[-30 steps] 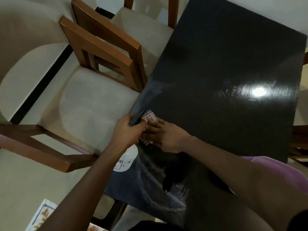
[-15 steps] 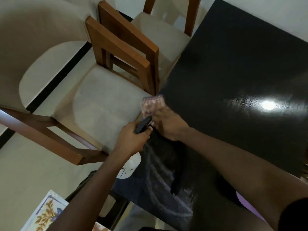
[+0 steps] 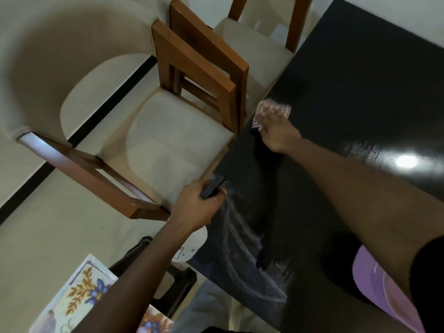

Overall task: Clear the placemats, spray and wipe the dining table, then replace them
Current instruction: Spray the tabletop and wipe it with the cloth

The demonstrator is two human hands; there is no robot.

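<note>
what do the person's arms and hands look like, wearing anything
Both forearms are bare, and the left hand and right hand show no gloves, watch or bracelet. Rings cannot be told through the blur. A black sleeve seems to cover the right upper arm at the frame's edge.

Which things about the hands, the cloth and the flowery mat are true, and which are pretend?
1. The right hand presses a checked cloth on the black table. True.
2. The left hand holds nothing. False: it grips a spray bottle.
3. The flowery placemat lies on the table. False: it is off the table, low at the left.
4. Pale streaks show on the table's near end. True.
</note>
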